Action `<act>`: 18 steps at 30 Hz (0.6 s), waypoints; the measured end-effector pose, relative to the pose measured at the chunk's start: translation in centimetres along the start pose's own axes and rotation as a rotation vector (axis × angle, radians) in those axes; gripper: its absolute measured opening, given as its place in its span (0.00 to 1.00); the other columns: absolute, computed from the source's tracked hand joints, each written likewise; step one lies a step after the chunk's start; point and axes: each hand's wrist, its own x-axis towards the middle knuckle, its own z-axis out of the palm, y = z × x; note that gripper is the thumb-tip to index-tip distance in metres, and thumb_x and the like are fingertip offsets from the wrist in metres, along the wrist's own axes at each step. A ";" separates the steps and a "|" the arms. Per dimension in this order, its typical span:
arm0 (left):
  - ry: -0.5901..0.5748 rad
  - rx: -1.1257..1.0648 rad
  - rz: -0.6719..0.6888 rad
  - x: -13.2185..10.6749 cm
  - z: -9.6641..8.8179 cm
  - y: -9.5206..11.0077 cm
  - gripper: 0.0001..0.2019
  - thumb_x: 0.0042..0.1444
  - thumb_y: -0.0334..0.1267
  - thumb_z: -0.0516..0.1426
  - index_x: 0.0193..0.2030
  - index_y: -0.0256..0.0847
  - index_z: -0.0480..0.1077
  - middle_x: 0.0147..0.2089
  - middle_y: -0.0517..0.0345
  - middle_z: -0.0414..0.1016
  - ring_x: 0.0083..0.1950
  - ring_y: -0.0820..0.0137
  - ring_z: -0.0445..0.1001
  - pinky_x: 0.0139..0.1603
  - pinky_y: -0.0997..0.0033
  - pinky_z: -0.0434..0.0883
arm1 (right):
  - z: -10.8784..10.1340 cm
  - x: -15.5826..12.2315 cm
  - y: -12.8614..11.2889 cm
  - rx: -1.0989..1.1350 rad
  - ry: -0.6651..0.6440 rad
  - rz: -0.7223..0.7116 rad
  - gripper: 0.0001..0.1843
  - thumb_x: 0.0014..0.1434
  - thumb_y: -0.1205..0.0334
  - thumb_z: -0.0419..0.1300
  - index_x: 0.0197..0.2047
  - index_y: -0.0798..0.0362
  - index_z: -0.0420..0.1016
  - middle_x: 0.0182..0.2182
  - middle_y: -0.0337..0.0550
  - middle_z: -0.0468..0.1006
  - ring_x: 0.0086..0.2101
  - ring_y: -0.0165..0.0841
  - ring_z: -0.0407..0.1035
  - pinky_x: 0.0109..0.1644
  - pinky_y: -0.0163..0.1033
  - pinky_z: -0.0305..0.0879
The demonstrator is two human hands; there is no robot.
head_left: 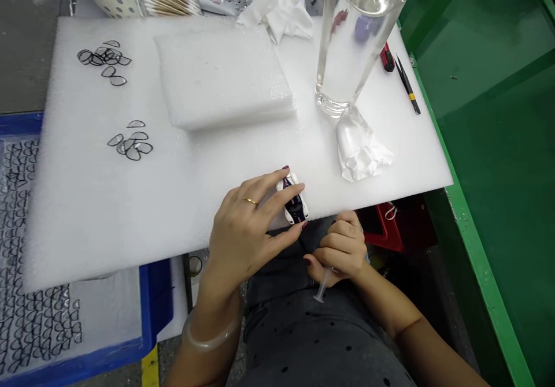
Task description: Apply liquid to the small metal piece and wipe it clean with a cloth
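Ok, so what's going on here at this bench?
The person's left hand holds a small toy car at the near edge of the white foam board. The right hand, below that edge, is closed around what looks like a plastic syringe. Black-rimmed pieces lie in two groups on the board's left side.

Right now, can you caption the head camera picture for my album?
Left hand on a toy car, right hand gripping a clear syringe-like tool.

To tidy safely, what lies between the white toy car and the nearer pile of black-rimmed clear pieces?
The left hand, then bare foam; head view.
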 end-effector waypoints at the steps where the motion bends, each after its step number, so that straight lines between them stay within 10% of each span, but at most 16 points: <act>1: 0.001 0.002 0.000 0.0 0.0 0.0 0.19 0.62 0.42 0.59 0.59 0.50 0.66 0.62 0.49 0.72 0.57 0.53 0.75 0.49 0.51 0.74 | -0.2 0.0 -0.1 0.008 -0.010 -0.002 0.16 0.57 0.63 0.58 0.19 0.50 0.61 0.14 0.31 0.59 0.21 0.27 0.54 0.34 0.41 0.56; 11: 0.003 -0.002 -0.003 -0.1 0.1 0.1 0.19 0.61 0.41 0.60 0.59 0.46 0.68 0.63 0.46 0.72 0.59 0.52 0.74 0.51 0.52 0.73 | 0.5 0.3 -0.2 -0.044 0.017 0.055 0.12 0.57 0.64 0.61 0.23 0.50 0.67 0.19 0.33 0.69 0.25 0.28 0.62 0.33 0.41 0.58; 18: 0.116 -0.096 0.008 -0.2 0.1 0.0 0.20 0.58 0.45 0.64 0.55 0.40 0.72 0.55 0.43 0.77 0.53 0.54 0.78 0.50 0.56 0.74 | -0.7 1.2 -2.3 0.364 0.110 0.187 0.16 0.62 0.60 0.59 0.22 0.51 0.66 0.15 0.31 0.63 0.17 0.26 0.61 0.28 0.39 0.65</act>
